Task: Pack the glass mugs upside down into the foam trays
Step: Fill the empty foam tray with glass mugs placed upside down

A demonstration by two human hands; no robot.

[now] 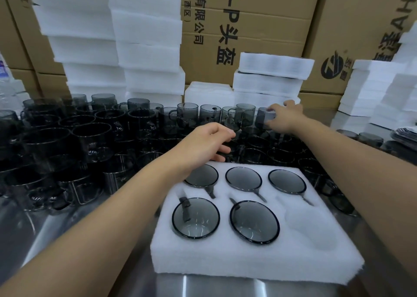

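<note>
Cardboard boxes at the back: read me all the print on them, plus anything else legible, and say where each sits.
"0-P头盔": large, turned sideways, on the middle cardboard box.
"技有限公司": smaller, same box, cut off at the top edge.
"区(西区)": smallest, same box, also cut off.
"AH": right cardboard box, cut off by the frame.
Round logo and the characters beside it, right box: too blurred to read.
Bottle label, far left: unreadable.

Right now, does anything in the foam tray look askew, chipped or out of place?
Nothing stands out. Five mugs sit base-up in the foam tray; only the front right pocket is not yet filled.
</note>
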